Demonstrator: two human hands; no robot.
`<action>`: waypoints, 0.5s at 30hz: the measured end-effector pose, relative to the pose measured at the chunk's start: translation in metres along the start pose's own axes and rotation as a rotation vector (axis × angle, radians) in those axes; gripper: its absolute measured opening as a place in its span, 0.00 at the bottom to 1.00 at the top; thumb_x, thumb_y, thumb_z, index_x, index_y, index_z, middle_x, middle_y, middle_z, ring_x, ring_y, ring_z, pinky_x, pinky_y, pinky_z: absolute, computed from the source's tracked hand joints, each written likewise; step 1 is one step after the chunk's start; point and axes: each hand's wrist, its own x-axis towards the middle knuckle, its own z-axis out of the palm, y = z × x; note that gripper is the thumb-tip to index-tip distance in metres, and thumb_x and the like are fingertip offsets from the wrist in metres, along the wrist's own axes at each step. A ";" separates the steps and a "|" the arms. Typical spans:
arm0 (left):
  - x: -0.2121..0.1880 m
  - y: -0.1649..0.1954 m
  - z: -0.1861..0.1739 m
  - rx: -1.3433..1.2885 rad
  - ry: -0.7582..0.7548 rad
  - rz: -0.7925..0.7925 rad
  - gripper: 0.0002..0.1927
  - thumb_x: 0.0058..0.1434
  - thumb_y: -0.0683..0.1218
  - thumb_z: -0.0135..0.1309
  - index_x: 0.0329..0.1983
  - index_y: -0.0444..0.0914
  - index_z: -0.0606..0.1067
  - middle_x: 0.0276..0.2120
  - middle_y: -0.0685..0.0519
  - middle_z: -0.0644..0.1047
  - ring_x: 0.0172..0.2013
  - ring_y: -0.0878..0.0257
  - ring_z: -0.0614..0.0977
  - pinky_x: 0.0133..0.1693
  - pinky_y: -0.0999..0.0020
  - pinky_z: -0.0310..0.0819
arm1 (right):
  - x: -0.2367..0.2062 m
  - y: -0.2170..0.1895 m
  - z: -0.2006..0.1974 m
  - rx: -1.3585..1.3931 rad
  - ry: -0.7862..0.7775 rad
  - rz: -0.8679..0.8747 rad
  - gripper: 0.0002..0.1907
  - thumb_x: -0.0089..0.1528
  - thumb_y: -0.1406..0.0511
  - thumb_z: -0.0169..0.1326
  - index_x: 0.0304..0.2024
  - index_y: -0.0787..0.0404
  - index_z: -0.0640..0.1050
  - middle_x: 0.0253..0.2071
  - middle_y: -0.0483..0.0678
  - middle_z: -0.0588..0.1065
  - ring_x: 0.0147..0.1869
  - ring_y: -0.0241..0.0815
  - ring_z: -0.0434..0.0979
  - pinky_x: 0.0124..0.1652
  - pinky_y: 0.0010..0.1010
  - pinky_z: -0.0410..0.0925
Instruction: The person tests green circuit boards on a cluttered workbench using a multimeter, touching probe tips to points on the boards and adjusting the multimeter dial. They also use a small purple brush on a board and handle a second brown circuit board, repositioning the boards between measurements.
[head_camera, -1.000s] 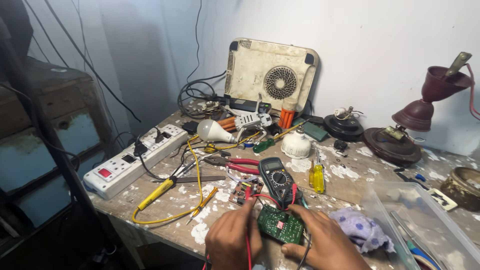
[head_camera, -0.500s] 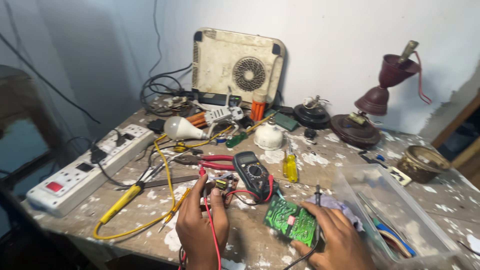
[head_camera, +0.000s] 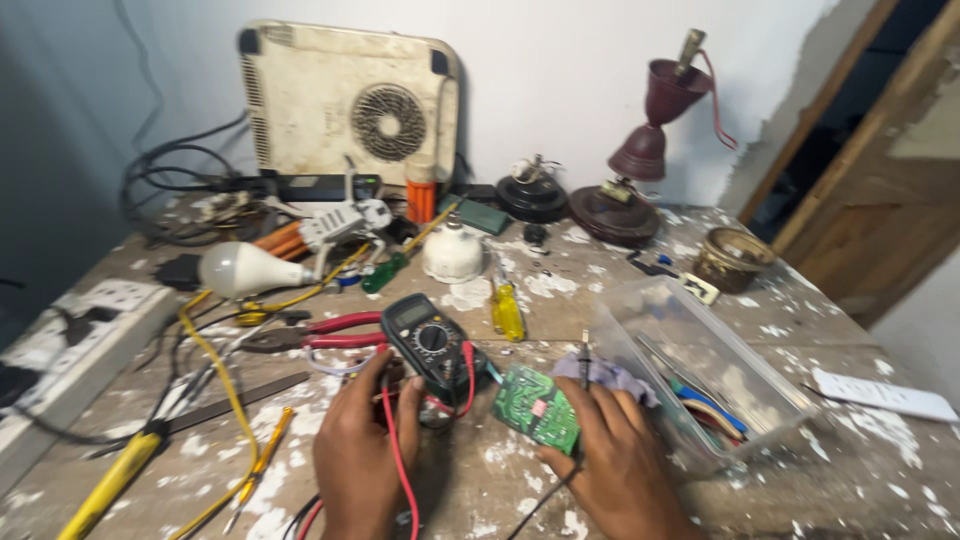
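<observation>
The fingers of the left hand (head_camera: 358, 455) curl together around a red test lead (head_camera: 398, 450), its tip pressed down just below the black multimeter (head_camera: 432, 345). The fingers of the right hand (head_camera: 615, 460) pinch a thin black probe (head_camera: 584, 362) that stands upright, while the palm rests on the edge of one green circuit board (head_camera: 538, 408). The board lies tilted on the paint-flecked surface (head_camera: 780, 480), just beside the multimeter and between the two hands.

One multimeter and one board are in use, with two leads, red and black. Around them lie one pair of red-handled pliers (head_camera: 315, 332), one small yellow screwdriver (head_camera: 508, 312), one green-handled screwdriver (head_camera: 395, 265) and one long yellow tool (head_camera: 110, 482) with a yellow cable. One white bulb (head_camera: 240, 270) and one white bulb base (head_camera: 452, 252) sit farther back.

A clear plastic tray (head_camera: 700, 350) of tools stands right against the right hand, with a purple cloth (head_camera: 610, 375) between them. One white power strip (head_camera: 75, 340) lies at the left edge. One cream induction cooker (head_camera: 345, 100) leans against the wall, and a dark red lamp (head_camera: 650, 140) stands near one small brass bowl (head_camera: 732, 258).
</observation>
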 end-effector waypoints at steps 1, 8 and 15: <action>0.000 -0.003 0.000 -0.002 -0.001 0.014 0.23 0.56 0.50 0.64 0.52 0.36 0.79 0.37 0.43 0.83 0.37 0.49 0.85 0.39 0.57 0.78 | 0.000 -0.001 0.001 0.001 -0.010 0.001 0.46 0.47 0.58 0.70 0.66 0.59 0.67 0.57 0.59 0.72 0.60 0.62 0.69 0.54 0.48 0.64; -0.002 -0.013 0.010 0.160 -0.132 0.226 0.30 0.51 0.50 0.64 0.58 0.37 0.76 0.40 0.45 0.82 0.45 0.48 0.82 0.48 0.54 0.73 | -0.003 0.010 -0.006 0.086 -0.060 -0.042 0.40 0.52 0.57 0.67 0.64 0.62 0.68 0.57 0.58 0.72 0.61 0.60 0.68 0.55 0.47 0.64; -0.005 -0.008 0.028 0.345 -0.274 0.540 0.35 0.51 0.48 0.57 0.66 0.42 0.71 0.54 0.49 0.79 0.58 0.49 0.76 0.54 0.50 0.68 | -0.009 0.022 -0.007 0.104 -0.007 -0.172 0.38 0.54 0.56 0.67 0.64 0.62 0.70 0.60 0.54 0.73 0.62 0.61 0.68 0.57 0.48 0.64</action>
